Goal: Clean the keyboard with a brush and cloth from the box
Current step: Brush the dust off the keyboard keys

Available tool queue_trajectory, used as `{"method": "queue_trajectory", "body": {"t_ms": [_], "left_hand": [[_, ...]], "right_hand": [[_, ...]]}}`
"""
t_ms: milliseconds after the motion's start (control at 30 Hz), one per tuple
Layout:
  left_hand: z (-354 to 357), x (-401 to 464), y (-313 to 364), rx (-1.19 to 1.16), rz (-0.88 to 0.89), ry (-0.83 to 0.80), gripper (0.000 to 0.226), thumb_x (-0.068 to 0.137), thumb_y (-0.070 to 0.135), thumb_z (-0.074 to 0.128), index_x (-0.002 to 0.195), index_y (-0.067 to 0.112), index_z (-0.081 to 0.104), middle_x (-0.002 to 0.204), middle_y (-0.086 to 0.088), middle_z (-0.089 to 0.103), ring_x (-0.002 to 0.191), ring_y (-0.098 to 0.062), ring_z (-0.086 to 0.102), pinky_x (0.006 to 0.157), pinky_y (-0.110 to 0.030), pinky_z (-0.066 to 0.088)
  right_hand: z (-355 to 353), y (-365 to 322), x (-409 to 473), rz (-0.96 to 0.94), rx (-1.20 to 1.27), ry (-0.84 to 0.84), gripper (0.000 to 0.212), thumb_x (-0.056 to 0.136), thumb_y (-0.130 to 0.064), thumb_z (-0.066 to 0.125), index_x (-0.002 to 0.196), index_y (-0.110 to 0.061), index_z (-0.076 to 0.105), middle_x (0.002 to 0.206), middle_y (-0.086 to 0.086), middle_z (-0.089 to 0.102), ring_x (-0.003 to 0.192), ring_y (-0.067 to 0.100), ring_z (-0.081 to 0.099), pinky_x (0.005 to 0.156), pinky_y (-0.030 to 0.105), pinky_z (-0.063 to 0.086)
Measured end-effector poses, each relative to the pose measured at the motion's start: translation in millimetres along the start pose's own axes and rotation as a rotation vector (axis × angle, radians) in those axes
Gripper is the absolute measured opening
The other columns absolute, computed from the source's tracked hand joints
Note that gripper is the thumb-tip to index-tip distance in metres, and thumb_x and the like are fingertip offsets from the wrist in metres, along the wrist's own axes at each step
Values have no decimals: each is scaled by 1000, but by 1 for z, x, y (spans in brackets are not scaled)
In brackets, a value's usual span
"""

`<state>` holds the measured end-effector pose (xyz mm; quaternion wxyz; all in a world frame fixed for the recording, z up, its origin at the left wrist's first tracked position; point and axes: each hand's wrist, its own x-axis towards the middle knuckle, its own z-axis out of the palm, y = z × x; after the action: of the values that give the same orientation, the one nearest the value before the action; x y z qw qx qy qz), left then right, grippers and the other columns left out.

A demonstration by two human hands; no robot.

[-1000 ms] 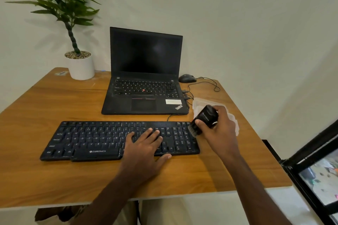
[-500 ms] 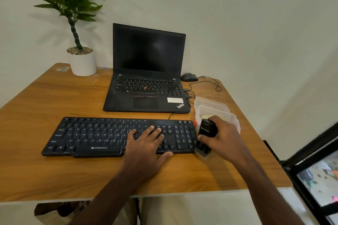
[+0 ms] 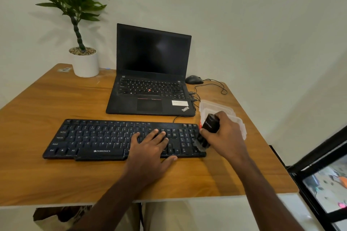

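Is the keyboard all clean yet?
Not yet. The brush is out of the box; the right hand brushes the keyboard at its right end, and the left hand steadies it. The other keys and the cloth wipe remain.

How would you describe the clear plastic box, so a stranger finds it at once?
Start at the open black laptop. At its front right corner stands the clear plastic box, partly behind the right hand. It is the only see-through thing there.

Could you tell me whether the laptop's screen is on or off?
Off, apparently: the laptop lid is raised, but its screen is uniformly dark.
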<state>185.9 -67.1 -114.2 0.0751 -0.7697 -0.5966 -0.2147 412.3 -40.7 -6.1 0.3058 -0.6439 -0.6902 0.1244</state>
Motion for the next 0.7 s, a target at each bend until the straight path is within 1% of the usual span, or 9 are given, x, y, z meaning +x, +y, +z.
{"method": "queue_trajectory", "body": {"t_ms": [67,133,167,300,367,433,533,600,700], "left_hand": [[0,0,0,-6,-1,-3,68,87,75,36,123,27,69,135,5,63,129,-15,55,104,-62,39],[0,-1,0,-15,0,4,67,87,75,37,122,27,69,134,5,63,129,-15,55,104,-63,39],[0,-1,0,-13,0,7,67,87,74,38,122,27,69,134,5,64,129,-16,56,103,-63,40],[-1,0,0,-14,1,-1,67,87,75,38,122,27,69,134,5,64,129,-15,56,103,-63,40],[-2,0,0,-25,3,-15,68,88,75,37,123,26,69,135,5,63,129,-16,55,103,-64,39],[-3,-1,0,-36,2,-31,69,89,74,34,125,26,68,137,4,61,132,-16,53,106,-64,36],[-4,-1,0,-54,-6,-47,72,89,75,31,130,26,64,142,5,57,136,-16,48,110,-63,30],[-5,-1,0,-51,-10,-53,72,88,75,31,130,27,64,142,5,57,136,-15,48,110,-63,30],[-6,-1,0,-47,-7,-51,70,87,75,33,126,28,67,139,6,60,134,-15,51,108,-63,34]], "right_hand": [[9,-6,0,-11,11,58,45,84,-33,79,117,-21,51,94,-12,60,87,8,62,68,22,55],[18,-8,-4,-28,-3,31,45,85,-35,77,118,-22,49,95,-9,63,91,14,66,73,32,60],[21,-8,-6,-38,-11,9,45,86,-36,77,118,-22,49,96,-7,64,90,15,66,72,33,61],[19,-1,-23,-82,-18,-57,46,86,-34,77,122,-22,51,104,-8,65,94,10,63,72,25,58],[13,6,-33,-67,13,-90,49,86,-32,78,125,-22,51,109,-10,63,98,8,62,74,22,57],[3,14,-34,-44,12,-120,50,85,-30,79,126,-21,52,109,-9,62,98,7,60,71,16,52],[-14,24,-30,-46,-3,-19,48,83,-26,81,122,-18,56,99,-10,61,89,5,60,64,11,45],[-14,24,-32,-83,32,31,46,82,-25,82,118,-20,55,98,-11,63,90,7,63,63,11,45],[3,18,-41,-148,105,-22,44,83,-29,81,116,-28,52,102,-14,64,94,5,64,67,13,52]]}}
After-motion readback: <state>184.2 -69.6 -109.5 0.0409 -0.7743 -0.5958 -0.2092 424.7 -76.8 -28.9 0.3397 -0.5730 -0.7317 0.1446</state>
